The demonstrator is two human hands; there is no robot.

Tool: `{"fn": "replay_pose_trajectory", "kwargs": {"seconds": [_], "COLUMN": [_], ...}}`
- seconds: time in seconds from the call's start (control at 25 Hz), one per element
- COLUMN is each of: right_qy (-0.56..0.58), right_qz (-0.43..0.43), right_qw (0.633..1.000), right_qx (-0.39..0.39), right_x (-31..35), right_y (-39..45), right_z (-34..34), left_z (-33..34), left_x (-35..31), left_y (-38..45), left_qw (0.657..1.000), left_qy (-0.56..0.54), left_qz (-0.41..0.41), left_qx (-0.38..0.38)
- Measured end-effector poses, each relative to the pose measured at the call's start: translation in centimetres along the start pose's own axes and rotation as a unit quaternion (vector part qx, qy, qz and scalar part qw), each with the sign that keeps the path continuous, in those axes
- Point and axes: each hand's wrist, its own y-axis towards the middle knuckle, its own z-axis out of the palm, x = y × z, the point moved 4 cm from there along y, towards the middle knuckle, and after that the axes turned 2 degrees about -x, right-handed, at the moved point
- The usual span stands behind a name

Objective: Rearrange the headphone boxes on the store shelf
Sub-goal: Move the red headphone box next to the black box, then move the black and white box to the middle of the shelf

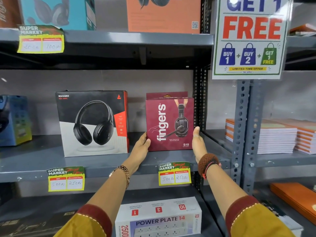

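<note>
A maroon "fingers" headphone box (169, 124) stands upright at the right end of the grey middle shelf (102, 159). My left hand (142, 144) grips its lower left edge and my right hand (198, 142) presses against its lower right edge. A second maroon box shows just behind it. To the left stands a black, white and red Rockerz headphone box (93, 123), upright and apart from my hands. A blue box (14, 119) stands at the shelf's far left.
The upper shelf carries a teal box (58, 12) and an orange box (163, 14). A "Get 1 Free" sign (249, 36) hangs on the upright post (241, 127). Stacked notebooks (266, 135) fill the right bay. A white Power Plate box (159, 218) lies below.
</note>
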Motion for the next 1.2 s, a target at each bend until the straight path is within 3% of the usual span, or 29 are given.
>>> {"fn": "replay_pose_trajectory", "kwargs": {"seconds": [0.68,0.84,0.96,1.08,1.2], "right_qy": [0.054,0.18,0.206,0.204,0.17], "right_qz": [-0.031,-0.138,-0.223,-0.312,-0.264], "right_qw": [0.997,0.962,0.92,0.905,0.945], "right_qx": [-0.041,-0.152,-0.249,-0.207,-0.088], "right_x": [-0.2,0.6,1.8,3.8,5.0], "right_y": [-0.7,-3.1,-6.6,-9.8,-11.4], "right_z": [-0.7,-1.2,0.6,6.1,14.1], "left_z": [-1.0,-6.3,-13.8,-21.5,-27.0], "left_x": [-0.2,0.1,0.2,0.9,2.0], "left_y": [-1.6,-5.5,-7.9,-7.9,-6.4], "left_qw": [0.998,0.984,0.955,0.926,0.929], "left_qy": [0.015,0.021,0.008,-0.008,0.036], "left_qz": [0.031,0.153,0.229,0.227,0.164], "left_qx": [-0.049,-0.094,-0.189,-0.301,-0.33]}}
